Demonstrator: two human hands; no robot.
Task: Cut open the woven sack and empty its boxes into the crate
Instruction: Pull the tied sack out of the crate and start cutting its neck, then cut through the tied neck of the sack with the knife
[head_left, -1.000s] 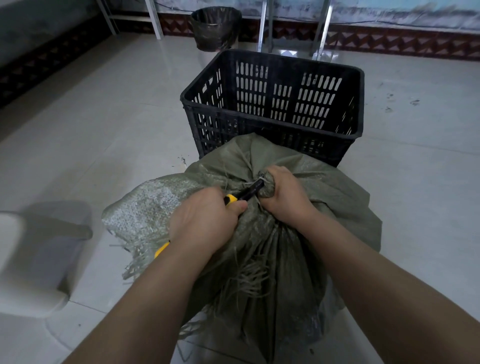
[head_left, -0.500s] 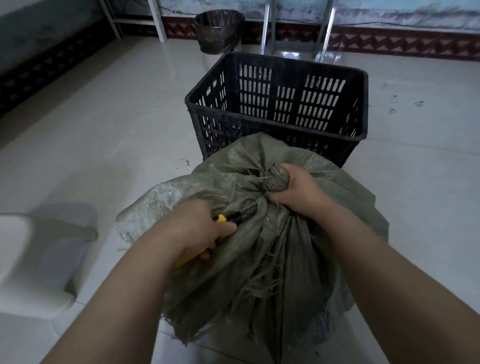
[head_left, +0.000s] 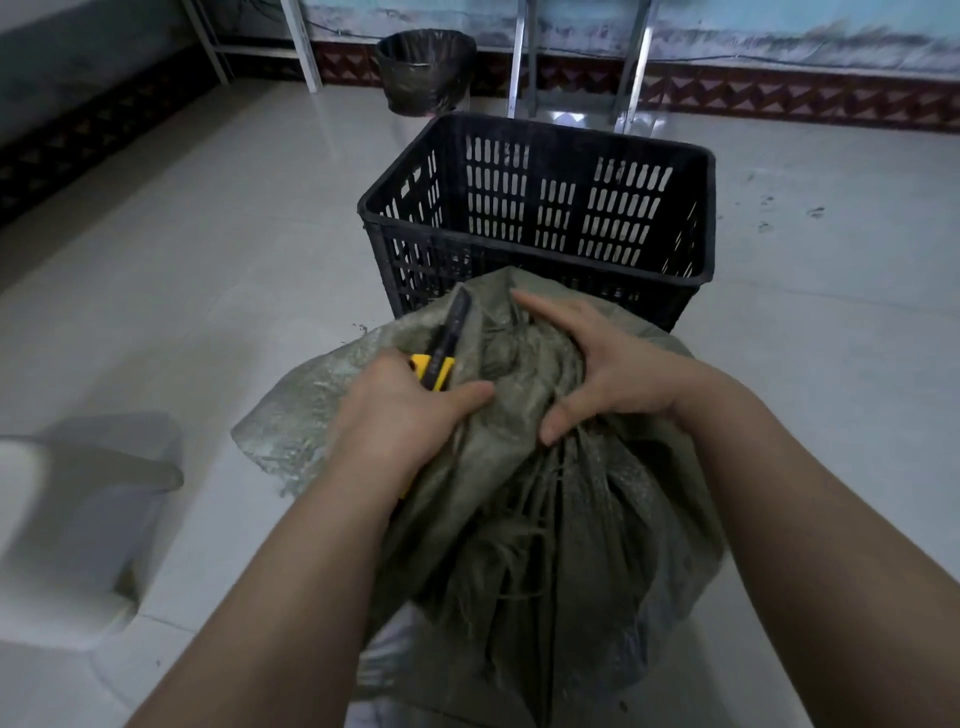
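The fingers (head_left: 540, 307) of the right hand (head_left: 613, 374) are held straight & spread, pressed flat on the bunched neck of the woven sack (head_left: 545, 519), thumb splayed back toward the wearer; nothing is pinched. Just left of them the left hand (head_left: 410, 415) is wrapped round the yellow handle of a knife (head_left: 441, 345), w/ its dark front end pointed up & away, near the R fingertips. Whether a blade is out can't be told. The sack is spread under & around both hands, frayed strands hung on the near side; its boxes are hidden inside. Just beyond the fingertips the black crate (head_left: 571, 134) is stood, close against the sack, w/ nothing seen in it. Further out a lined bin (head_left: 426, 67) is set by the wall. The neck is judged not yet opened. Risks: R fingers could be nicked if the knife is drawn across toward them, esp. if the weave snags, then gives suddenly. Boxes could be slit if the cut is driven too deep. If the neck is freed w/o the sack being steadied, contents may be spilled on the floor short of the crate.
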